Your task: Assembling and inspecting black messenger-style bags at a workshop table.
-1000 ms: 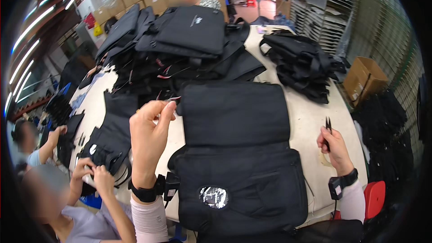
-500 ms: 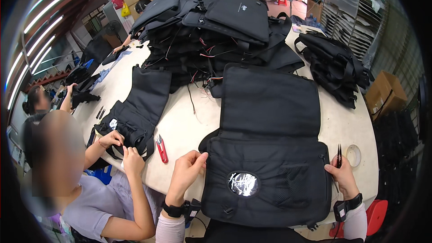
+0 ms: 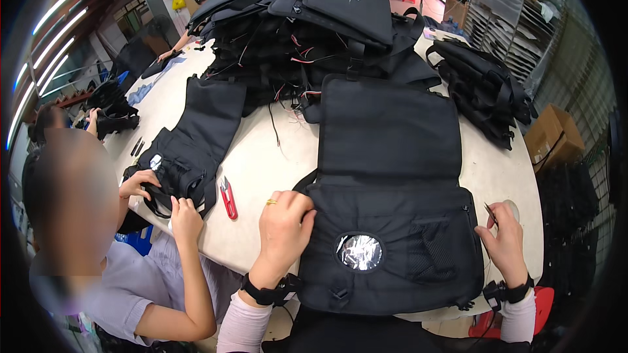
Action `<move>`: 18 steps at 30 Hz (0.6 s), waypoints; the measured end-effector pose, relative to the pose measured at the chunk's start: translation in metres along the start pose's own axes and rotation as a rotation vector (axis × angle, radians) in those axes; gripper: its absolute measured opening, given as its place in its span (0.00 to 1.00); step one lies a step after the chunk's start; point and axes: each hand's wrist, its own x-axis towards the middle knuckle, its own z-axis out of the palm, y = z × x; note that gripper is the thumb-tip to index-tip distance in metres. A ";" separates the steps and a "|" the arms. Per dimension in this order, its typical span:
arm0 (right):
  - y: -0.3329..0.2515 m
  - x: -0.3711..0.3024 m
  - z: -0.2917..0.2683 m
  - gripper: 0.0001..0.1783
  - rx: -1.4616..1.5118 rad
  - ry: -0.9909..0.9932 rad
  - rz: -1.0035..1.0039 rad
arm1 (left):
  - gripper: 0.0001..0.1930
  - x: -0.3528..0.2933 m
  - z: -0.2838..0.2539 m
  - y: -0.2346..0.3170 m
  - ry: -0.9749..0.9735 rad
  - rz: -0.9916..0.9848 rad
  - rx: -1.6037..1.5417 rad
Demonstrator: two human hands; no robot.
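Observation:
A black flap bag (image 3: 386, 268) lies open before me, its flap (image 3: 390, 131) folded out away from me. The near panel has a clear oval window (image 3: 360, 251) and a mesh pocket (image 3: 434, 248). At the bag's left edge, my left hand (image 3: 286, 230) is closed with curled fingers; whatever they may hold is hidden. My right hand (image 3: 505, 238) is beside the right edge, holding dark pointed tweezers (image 3: 490, 214) between thumb and fingers. Its thumb is close to the bag's side.
Red-handled thread snips (image 3: 228, 197) lie left of my bag. A co-worker's hands (image 3: 186, 221) handle a similar bag (image 3: 190, 157). A high pile of black bags (image 3: 294, 46) with loose wires stands behind. More bags (image 3: 481, 88) lie far right, near a cardboard box (image 3: 556, 134).
My left hand has turned and risen over the bag's left edge, its fingers curling in. In my right hand the tweezers have tilted left. The co-worker's hands have shifted on the other bag.

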 end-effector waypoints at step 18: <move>-0.002 -0.050 0.027 0.36 0.083 -0.409 -0.336 | 0.27 -0.016 -0.002 0.001 -0.139 0.607 -0.256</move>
